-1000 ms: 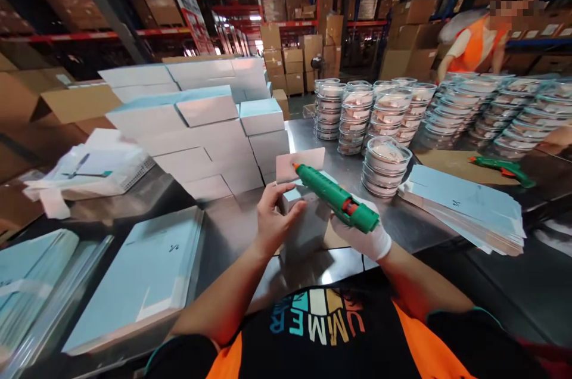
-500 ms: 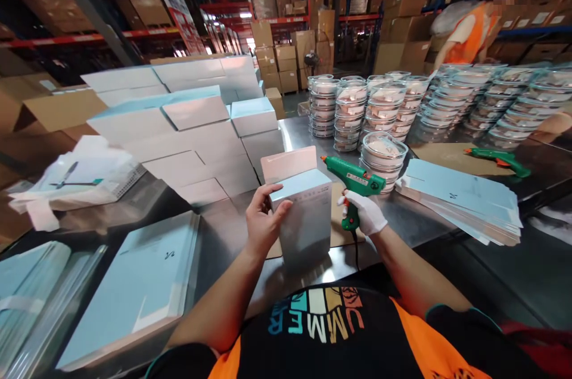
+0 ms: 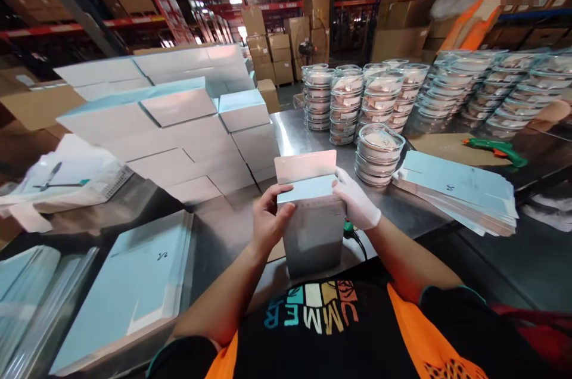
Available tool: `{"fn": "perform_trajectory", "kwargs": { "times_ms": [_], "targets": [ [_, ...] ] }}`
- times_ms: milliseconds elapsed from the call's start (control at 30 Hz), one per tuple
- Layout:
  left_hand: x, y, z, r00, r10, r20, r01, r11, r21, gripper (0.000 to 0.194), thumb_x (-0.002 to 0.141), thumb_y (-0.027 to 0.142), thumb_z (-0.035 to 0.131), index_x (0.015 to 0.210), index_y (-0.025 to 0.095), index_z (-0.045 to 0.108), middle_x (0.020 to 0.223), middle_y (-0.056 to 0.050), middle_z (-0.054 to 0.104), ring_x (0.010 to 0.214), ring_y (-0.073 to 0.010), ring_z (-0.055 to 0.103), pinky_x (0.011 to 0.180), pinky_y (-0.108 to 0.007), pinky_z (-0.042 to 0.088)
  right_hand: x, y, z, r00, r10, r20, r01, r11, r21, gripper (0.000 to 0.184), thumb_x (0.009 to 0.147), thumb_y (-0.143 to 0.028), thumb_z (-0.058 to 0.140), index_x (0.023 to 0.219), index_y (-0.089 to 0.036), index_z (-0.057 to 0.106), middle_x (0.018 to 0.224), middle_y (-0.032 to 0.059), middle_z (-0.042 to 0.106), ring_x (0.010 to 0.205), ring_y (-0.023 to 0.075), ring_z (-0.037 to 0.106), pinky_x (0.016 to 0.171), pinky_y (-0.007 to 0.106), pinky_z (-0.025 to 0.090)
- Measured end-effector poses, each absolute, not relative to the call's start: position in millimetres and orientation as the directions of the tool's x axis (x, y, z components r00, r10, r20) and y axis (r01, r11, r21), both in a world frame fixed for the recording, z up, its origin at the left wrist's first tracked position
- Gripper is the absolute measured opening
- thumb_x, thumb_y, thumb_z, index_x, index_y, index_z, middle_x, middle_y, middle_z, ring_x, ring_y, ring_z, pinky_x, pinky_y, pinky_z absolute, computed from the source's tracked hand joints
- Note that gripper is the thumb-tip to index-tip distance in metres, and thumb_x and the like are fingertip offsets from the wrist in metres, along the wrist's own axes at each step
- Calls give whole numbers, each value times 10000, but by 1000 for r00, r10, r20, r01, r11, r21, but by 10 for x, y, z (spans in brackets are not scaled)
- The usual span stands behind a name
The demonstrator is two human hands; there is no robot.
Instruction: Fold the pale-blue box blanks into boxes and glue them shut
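Observation:
A white cardboard box (image 3: 313, 236) stands upright on the table in front of me, one flap (image 3: 306, 167) raised at its far side. My bare left hand (image 3: 270, 218) grips its upper left edge, thumb on the near face and fingers over the top. On the upper right corner, my white-gloved right hand (image 3: 356, 197) closes around the box from the other side. The green glue gun's (image 3: 348, 227) handle end and black cord show below my right hand; the rest of it is hidden behind the box.
White boxes (image 3: 192, 134) are stacked at the back left. Several piles of round glass dishes (image 3: 379, 152) stand behind and right. Flat cardboard sheets (image 3: 460, 188) lie right, more sheets (image 3: 129, 283) left. Another green glue gun (image 3: 496, 151) rests far right, near a person in an orange vest (image 3: 469, 24).
My right hand has let go of the glue gun, which now lies mostly behind the box, and has taken hold of the box's right side. My left hand keeps its grip.

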State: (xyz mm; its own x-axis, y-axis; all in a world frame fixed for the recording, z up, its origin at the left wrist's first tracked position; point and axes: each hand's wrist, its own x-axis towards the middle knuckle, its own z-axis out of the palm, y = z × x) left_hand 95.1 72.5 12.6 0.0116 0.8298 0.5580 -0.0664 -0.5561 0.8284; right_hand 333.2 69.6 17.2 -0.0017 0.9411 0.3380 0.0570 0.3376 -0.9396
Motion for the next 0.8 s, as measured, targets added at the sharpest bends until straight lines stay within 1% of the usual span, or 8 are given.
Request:
{"fn": "perform_trajectory", "kwargs": {
  "times_ms": [133, 200, 300, 367, 533, 633, 700, 800],
  "targets": [
    [935, 814, -16, -16, 754, 657, -90, -655, 750, 468, 799, 620, 888, 956, 203, 745, 1190, -110, 743, 1129, -271, 731, 924, -351, 577, 3287, 670, 242, -145, 920, 365, 73, 378, -923, 874, 827, -742, 804, 1448, -171, 579, 1458, 181, 667, 1334, 345, 655, 1128, 504, 546],
    [898, 865, -73, -54, 732, 679, -160, -678, 718, 469, 800, 573, 914, 1019, 231, 679, 1200, -95, 748, 1172, -278, 740, 989, -399, 582, 3350, 661, 182, -233, 868, 439, 143, 477, -867, 897, 748, -723, 900, 1409, -188, 612, 1585, 215, 572, 1481, 377, 556, 1194, 533, 489],
    [845, 921, -109, 23, 677, 736, -186, -720, 668, 466, 843, 566, 889, 1136, 271, 680, 1099, -68, 774, 1158, -293, 759, 1028, -481, 592, 3432, 614, 105, -323, 763, 560, 209, 635, -744, 527, 905, -581, 844, 1271, -223, 717, 1704, 205, 462, 1586, 353, 464, 1265, 562, 406],
    [810, 945, -114, 134, 594, 793, -131, -783, 608, 353, 904, 550, 833, 1105, 267, 768, 1111, -92, 792, 1195, -313, 748, 1062, -527, 585, 3456, 571, 102, -361, 699, 617, 188, 703, -686, 317, 1027, -467, 735, 1252, -245, 757, 1687, 181, 502, 1567, 314, 503, 1266, 556, 415],
    [674, 953, 4, 233, 477, 848, -93, -857, 508, 212, 996, 444, 742, 1105, 279, 820, 1115, -107, 824, 1208, -310, 749, 1074, -559, 589, 3457, 529, 157, -411, 621, 667, 220, 778, -588, 279, 1090, -381, 650, 1316, -276, 778, 1542, 154, 653, 1432, 266, 637, 1197, 501, 518],
    [611, 892, 311, 477, 491, 729, 134, -860, 492, 369, 937, 568, 782, 1117, 246, 798, 1299, -155, 785, 1362, -361, 672, 1155, -594, 531, 3346, 503, 143, -443, 537, 718, 287, 844, -454, 396, 1120, -406, 585, 1469, -251, 691, 1607, 183, 590, 1492, 272, 580, 1223, 496, 487],
    [610, 828, 581, 674, 497, 546, 320, -863, 390, 519, 878, 595, 836, 1259, 252, 753, 1465, -170, 706, 1440, -383, 606, 1216, -603, 473, 3246, 501, 145, -516, 455, 726, 315, 889, -333, 594, 1127, -496, 536, 1645, -208, 506, 1691, 220, 483, 1577, 291, 485, 1260, 499, 446],
    [581, 768, 906, 809, 491, 323, 423, -868, 261, 596, 914, 512, 808, 1439, 277, 655, 1383, -144, 739, 1246, -334, 709, 1105, -504, 558, 3304, 611, 245, -612, 482, 627, 398, 873, -282, 892, 1090, -652, 511, 1765, -148, 217, 1748, 237, 387, 1636, 302, 395, 1295, 475, 410]
  ]
}}
